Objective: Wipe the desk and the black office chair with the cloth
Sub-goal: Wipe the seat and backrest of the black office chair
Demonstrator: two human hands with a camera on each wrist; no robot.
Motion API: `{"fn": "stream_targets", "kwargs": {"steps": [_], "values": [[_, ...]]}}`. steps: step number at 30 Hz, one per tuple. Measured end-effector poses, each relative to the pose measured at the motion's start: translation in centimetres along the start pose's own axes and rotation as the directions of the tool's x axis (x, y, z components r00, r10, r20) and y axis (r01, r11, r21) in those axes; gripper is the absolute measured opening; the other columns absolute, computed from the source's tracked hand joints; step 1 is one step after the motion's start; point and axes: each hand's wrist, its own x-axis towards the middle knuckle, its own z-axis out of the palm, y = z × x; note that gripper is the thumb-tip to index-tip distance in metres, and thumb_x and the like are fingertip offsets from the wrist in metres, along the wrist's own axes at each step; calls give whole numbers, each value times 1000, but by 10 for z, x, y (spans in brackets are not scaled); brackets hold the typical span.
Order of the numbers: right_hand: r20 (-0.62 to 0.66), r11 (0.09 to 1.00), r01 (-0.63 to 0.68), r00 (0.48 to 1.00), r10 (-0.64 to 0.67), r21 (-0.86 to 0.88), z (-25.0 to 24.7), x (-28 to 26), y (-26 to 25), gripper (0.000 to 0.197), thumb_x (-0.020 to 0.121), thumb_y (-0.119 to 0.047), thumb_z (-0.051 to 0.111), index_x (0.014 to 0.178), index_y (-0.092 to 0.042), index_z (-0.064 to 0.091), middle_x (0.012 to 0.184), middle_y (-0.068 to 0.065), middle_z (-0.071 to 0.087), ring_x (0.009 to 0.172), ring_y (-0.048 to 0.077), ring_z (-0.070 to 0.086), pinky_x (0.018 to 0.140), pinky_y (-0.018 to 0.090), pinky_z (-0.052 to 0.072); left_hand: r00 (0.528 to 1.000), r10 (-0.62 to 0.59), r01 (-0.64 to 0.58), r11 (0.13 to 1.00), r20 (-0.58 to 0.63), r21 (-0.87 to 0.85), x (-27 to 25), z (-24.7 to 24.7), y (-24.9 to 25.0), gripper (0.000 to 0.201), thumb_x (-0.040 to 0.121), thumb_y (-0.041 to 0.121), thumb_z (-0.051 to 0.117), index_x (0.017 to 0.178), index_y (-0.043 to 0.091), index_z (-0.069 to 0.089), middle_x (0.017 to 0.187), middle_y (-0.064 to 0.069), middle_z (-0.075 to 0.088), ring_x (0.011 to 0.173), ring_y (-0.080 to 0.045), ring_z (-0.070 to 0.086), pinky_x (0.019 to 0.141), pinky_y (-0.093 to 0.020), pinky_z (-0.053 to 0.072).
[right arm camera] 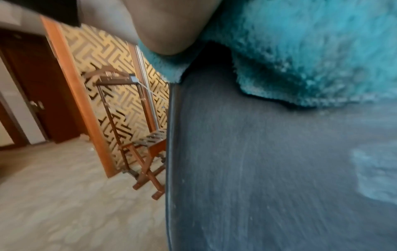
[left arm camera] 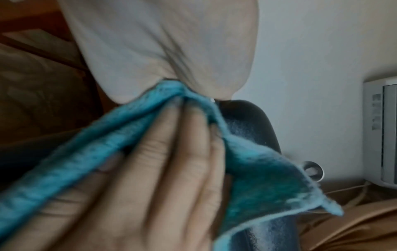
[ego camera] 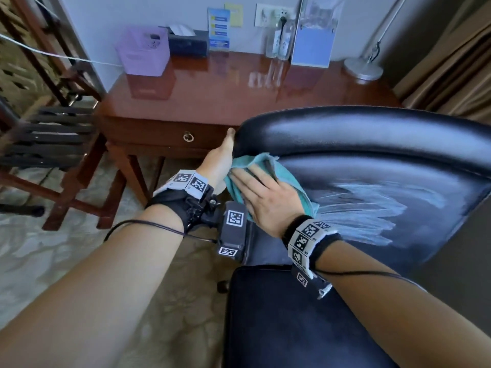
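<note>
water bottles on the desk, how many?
2, side by side at the back of the desk by the wall: one bottle, the other bottle beside the blue stand. More may hide behind it.

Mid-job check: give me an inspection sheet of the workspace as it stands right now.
Surface: desk glossy, reflective.
Job's things: teal cloth flat on the black office chair backrest; pale wipe streaks beside it.
Clutter: purple box, tissue box, bottles, lamp base along the desk's back edge.
Hands: right hand presses the cloth; left hand holds the backrest edge.
Cables: wrist cable.
Surroundings: luggage rack, curtain.
</note>
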Motion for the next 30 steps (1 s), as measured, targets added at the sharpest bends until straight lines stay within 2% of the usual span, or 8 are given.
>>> {"fn": "stream_targets", "kwargs": {"steps": [3,7,11,13,18,21,25,30], "values": [[77,997,0,997,6,-75,1,-6,-1,59,89,-31,28,142,-10,44,148,0,43,123,18,45,99,30,31,998,-17,13,998,68,58,8,4,0,83,84,75,37,128,8,56,124,-6,63,109,-25,60,104,-38,42],[73,992,-4,997,13,-124,-7,-8,14,55,95,-34,30,146,-17,39,150,-6,40,125,12,37,91,26,27,990,-31,18,996,141,88,17,10,4,92,77,82,36,132,11,54,127,-7,62,111,-26,60,103,-40,43],[-1,970,-94,995,96,-224,-22,8,47,51,99,-37,35,149,-27,32,151,-14,36,138,11,26,114,35,14,940,-67,116,985,335,-129,28,21,11,67,92,65,37,128,12,57,126,-15,62,111,-26,62,94,-35,48],[-11,955,-124,992,125,-270,-18,10,51,53,98,-37,35,150,-26,30,153,-12,32,141,13,25,119,42,4,908,-78,194,950,412,-246,33,27,10,71,93,66,30,126,11,59,124,-18,63,113,-29,61,93,-36,48],[-31,936,-287,958,287,-205,9,-8,32,60,94,-38,42,151,-22,29,156,-9,28,133,18,39,113,45,17,873,-42,213,929,487,-302,43,44,5,90,87,77,24,113,2,66,122,-21,63,116,-32,59,107,-40,40],[-7,948,-276,961,278,-156,15,-15,43,60,95,-37,38,151,-19,26,158,-7,24,129,17,45,101,45,28,829,-18,214,934,559,-286,52,57,-1,97,85,80,22,129,1,57,136,-23,52,128,-35,49,114,-44,31],[-27,945,-281,959,280,-170,23,-25,58,61,95,-38,35,152,-19,25,158,-7,22,134,14,40,107,44,23,795,55,148,948,604,-281,61,80,-16,90,87,77,20,117,5,64,128,-20,60,124,-30,55,111,-38,36],[-90,914,-346,938,334,-210,31,-36,74,60,94,-40,35,151,-22,28,157,-10,25,130,17,43,110,43,16,802,302,-95,916,515,-389,74,115,-23,73,89,69,40,125,9,62,125,-13,64,124,-27,55,112,-41,34]]}}
